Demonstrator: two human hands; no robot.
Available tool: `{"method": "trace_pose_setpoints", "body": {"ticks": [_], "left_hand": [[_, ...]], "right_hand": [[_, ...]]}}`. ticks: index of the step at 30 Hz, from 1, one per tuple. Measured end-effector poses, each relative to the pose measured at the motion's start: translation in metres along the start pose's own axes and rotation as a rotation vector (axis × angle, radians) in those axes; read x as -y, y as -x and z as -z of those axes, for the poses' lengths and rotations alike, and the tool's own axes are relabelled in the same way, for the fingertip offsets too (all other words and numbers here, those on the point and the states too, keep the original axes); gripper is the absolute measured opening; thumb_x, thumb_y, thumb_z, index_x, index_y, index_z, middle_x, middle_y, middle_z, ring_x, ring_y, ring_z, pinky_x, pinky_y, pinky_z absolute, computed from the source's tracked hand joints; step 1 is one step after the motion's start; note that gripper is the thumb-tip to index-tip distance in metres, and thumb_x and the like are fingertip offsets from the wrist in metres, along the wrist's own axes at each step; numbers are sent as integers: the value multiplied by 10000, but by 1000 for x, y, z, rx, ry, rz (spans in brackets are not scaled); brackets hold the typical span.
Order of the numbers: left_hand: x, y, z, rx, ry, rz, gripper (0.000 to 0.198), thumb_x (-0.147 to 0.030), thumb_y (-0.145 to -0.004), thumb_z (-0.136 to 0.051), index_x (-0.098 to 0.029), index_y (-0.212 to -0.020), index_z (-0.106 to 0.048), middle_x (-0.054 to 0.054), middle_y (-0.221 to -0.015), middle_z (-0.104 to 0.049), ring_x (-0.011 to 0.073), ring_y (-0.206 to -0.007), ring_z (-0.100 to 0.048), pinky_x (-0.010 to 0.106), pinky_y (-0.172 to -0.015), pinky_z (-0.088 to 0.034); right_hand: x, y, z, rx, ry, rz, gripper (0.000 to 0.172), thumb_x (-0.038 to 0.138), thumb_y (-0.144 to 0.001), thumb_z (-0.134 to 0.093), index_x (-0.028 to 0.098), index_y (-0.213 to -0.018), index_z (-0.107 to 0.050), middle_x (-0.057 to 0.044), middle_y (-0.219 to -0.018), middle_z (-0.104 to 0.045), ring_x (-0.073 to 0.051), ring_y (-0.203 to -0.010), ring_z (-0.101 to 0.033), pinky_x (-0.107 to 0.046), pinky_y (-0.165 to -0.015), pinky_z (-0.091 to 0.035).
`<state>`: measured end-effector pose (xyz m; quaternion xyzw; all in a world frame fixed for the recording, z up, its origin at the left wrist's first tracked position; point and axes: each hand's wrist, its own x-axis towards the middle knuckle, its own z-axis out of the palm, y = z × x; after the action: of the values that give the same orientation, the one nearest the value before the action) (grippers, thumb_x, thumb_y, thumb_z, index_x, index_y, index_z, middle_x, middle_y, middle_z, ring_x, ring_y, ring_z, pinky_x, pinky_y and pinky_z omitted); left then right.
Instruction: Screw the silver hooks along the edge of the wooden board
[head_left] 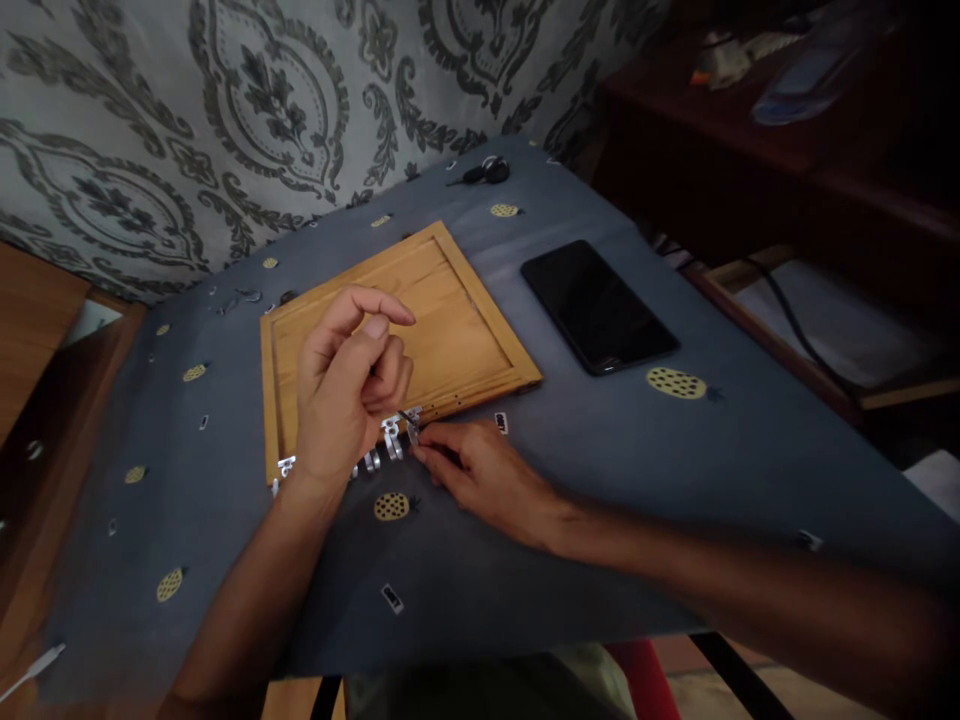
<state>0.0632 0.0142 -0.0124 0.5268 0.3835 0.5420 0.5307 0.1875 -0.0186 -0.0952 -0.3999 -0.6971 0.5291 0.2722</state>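
Slanting lengthwise rightward, the board (450, 305) lies below a loosely curled left hand (337, 395); right hand (491, 475) pinches metal (413, 433).

Honey-brown panel (457, 310), silver fittings (392, 440), blue-grey tablecloth (487, 600) with yellow pineapples (676, 382).

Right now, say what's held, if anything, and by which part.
The right hand pinches at a metal fitting by the wooden panel; what it grips, and where, cannot be told. Nothing shows in the curled left hand.
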Motion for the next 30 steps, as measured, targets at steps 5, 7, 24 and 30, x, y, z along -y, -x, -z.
{"method": "trace_pose_setpoints", "body": {"ticks": [5,7,24,30], "left_hand": [[1,1,-1,6,-24,-18,121,-277,-891,-604,-185,-814,-593,-114,-438,-247,35,-368,-136,163,-379,-176],[1,3,-3,-7,-34,-29,124,-281,-894,-600,-190,-810,-589,-113,-434,-246,37,-366,-133,164,-375,-172],[10,9,-26,-235,-79,-208,108,-105,-781,-523,-177,-800,-600,-125,-410,-269,43,-336,-168,181,-364,-185],[13,10,-30,-316,-133,-240,119,-99,-769,-518,-187,-809,-589,-118,-418,-281,52,-354,-209,191,-384,-199]], "right_hand": [[0,1,0,-10,-4,9,268,147,-924,-528,172,-663,-585,28,-567,-560,-103,-550,-481,-255,-565,-310],[0,1,0,-16,-6,21,268,145,-921,-526,173,-662,-587,28,-563,-559,-103,-549,-479,-251,-562,-312],[0,1,0,-20,5,49,260,109,-914,-521,164,-674,-606,31,-563,-562,-94,-527,-482,-246,-561,-328],[0,1,0,-26,16,69,279,87,-909,-530,165,-646,-583,32,-564,-548,-100,-550,-480,-242,-568,-315]]}}
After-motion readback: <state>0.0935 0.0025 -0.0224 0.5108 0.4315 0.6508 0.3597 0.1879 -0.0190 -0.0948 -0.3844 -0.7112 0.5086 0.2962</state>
